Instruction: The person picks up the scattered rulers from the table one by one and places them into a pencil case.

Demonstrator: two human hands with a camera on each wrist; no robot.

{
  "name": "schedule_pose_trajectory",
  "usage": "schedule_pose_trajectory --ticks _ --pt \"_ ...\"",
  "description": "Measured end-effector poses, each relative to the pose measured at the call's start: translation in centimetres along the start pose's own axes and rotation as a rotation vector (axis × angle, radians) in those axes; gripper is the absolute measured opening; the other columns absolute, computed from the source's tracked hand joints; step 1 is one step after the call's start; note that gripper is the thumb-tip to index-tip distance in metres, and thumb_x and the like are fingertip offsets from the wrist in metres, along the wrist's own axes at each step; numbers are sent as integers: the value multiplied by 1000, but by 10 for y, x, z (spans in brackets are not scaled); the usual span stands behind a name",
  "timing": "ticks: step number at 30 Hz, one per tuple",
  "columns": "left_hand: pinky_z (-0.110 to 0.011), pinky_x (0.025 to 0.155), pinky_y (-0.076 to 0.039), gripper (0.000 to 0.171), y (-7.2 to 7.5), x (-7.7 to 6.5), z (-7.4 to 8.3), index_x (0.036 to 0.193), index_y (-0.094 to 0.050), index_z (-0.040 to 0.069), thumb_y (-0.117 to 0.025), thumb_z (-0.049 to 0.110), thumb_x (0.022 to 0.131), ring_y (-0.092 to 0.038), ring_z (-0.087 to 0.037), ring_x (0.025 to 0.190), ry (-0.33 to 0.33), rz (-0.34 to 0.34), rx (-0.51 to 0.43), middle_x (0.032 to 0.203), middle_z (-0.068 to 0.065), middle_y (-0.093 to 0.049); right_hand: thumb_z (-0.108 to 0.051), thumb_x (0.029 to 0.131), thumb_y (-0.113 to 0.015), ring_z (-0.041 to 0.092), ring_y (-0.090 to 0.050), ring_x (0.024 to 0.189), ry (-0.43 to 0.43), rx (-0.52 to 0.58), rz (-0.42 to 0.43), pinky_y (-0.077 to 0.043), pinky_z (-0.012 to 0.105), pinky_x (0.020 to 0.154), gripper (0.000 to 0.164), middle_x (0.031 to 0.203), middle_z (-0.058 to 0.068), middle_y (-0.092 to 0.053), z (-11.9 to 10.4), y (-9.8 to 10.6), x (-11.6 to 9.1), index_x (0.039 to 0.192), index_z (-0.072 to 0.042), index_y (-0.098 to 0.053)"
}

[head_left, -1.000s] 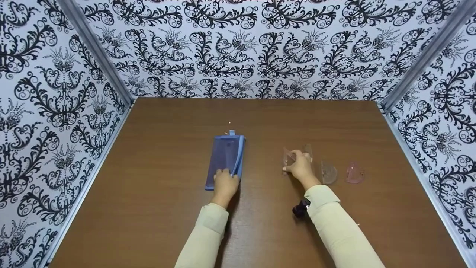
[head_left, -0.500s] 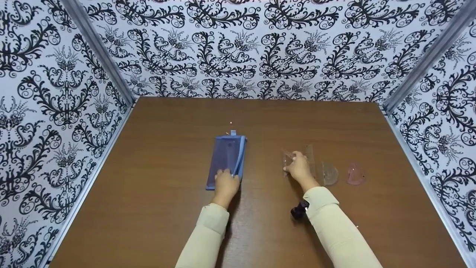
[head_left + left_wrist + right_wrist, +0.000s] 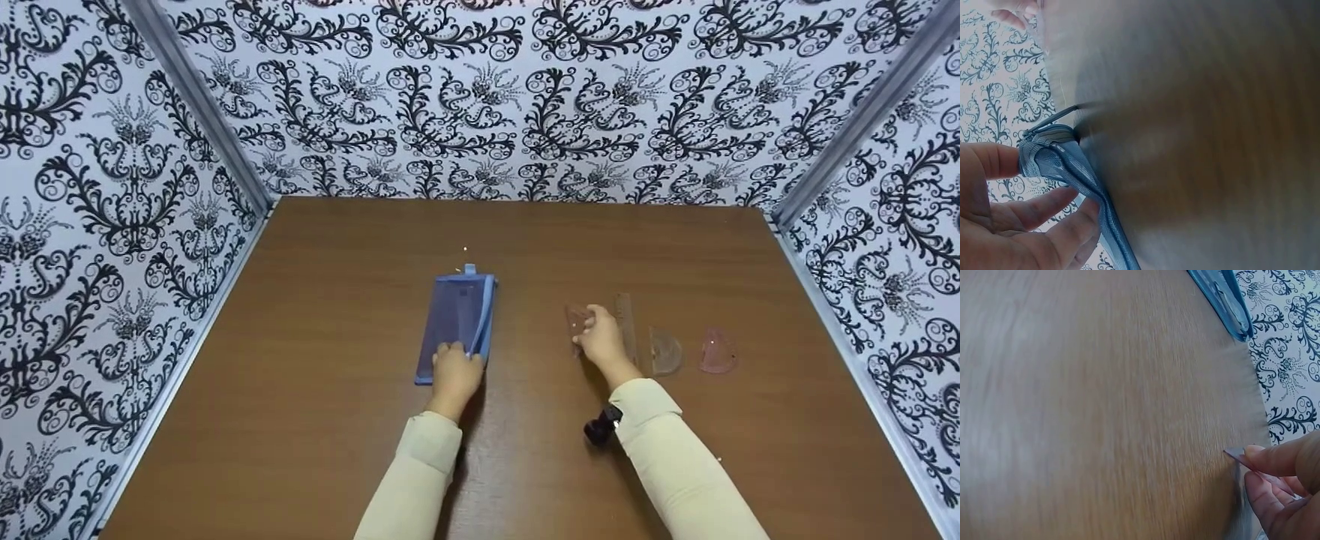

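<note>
Right hand (image 3: 604,339): thumb and fingers pinched on a pinkish clear plate (image 3: 575,322), likely a set square, right of table (image 3: 337,262) centre. Left hand (image 3: 456,371): thumb and fingers apart by the pouch's thickness, gripping the near end of the blue pouch (image 3: 454,307). Key relation: pouch lies toward the table's left edge from the right fingers, well apart, long axis running near edge to far edge. Ruler (image 3: 625,315) just beside right hand, right-edge side.

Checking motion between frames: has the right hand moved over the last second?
Yes, slightly: in the head view, the right hand has shifted left, away from the clear, semicircular plastic protractor.
</note>
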State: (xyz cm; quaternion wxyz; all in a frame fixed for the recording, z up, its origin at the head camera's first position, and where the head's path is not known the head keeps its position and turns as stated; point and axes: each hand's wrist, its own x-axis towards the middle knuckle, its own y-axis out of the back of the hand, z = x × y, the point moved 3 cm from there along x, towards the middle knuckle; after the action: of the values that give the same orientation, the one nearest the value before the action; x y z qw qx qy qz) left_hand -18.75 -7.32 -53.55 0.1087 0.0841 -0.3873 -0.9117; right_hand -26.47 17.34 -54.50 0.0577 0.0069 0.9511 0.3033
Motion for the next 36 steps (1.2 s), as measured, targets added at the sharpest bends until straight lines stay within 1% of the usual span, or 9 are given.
schedule_pose_trajectory --ticks 6,12,16,21,24,27,32,36 --pt "-50 97 -40 43 1 -1 -2 122 -57 -11 -58 17 90 -48 -45 112 7 -15 -22 124 -29 -52 12 81 -59 30 -57 92 -35 54 22 -50 39 79 61 104 19 -54 -2 -1 -1 139 10 -39" --pt "-49 99 -40 45 3 0 -1 125 -55 -11 -57 18 91 -47 -44 114 23 -35 -34 127 -29 -50 12 79 -61 28 -57 89 -24 66 18 -50 36 77 63 101 18 -55 -8 0 -1 139 9 -40" --pt "-50 98 -40 45 2 1 -1 125 -55 -12 -57 17 91 -47 -44 114 14 -38 -32 127 -29 -51 12 78 -62 26 -59 85 -7 96 25 -50 32 74 64 98 17 -56 -11 0 -3 138 10 -41" --pt "-50 98 -41 45 1 2 -2 124 -55 -13 -57 17 91 -48 -45 113 14 -42 -24 127 -30 -50 16 78 -58 15 -54 74 -4 186 22 -51 24 68 63 92 14 -53 -13 -2 -2 139 13 -38" --pt "-51 99 -40 46 0 3 -4 126 -54 -13 -58 18 91 -47 -46 116 24 -48 -10 130 -31 -49 18 80 -55 13 -54 75 -36 245 2 -51 22 68 64 92 11 -50 -13 -5 -2 141 12 -36" --pt "-51 101 -39 48 0 4 -4 127 -54 -13 -58 19 91 -45 -47 118 29 -48 -7 132 -32 -47 18 82 -53 15 -55 78 -68 286 -12 -51 21 69 64 92 8 -47 -14 -8 -2 143 10 -34" --pt "-51 99 -40 46 1 3 -2 125 -55 -12 -58 18 90 -47 -46 116 31 -41 -17 129 -31 -49 16 83 -55 17 -58 81 -75 287 -16 -50 21 68 65 92 7 -48 -17 -10 -3 144 9 -34" --pt "-50 98 -41 45 1 2 -1 123 -56 -12 -58 18 90 -48 -45 113 23 -37 -15 126 -30 -51 14 81 -59 17 -59 80 -57 264 -12 -48 18 64 66 97 12 -52 -20 -11 -4 142 10 -35"
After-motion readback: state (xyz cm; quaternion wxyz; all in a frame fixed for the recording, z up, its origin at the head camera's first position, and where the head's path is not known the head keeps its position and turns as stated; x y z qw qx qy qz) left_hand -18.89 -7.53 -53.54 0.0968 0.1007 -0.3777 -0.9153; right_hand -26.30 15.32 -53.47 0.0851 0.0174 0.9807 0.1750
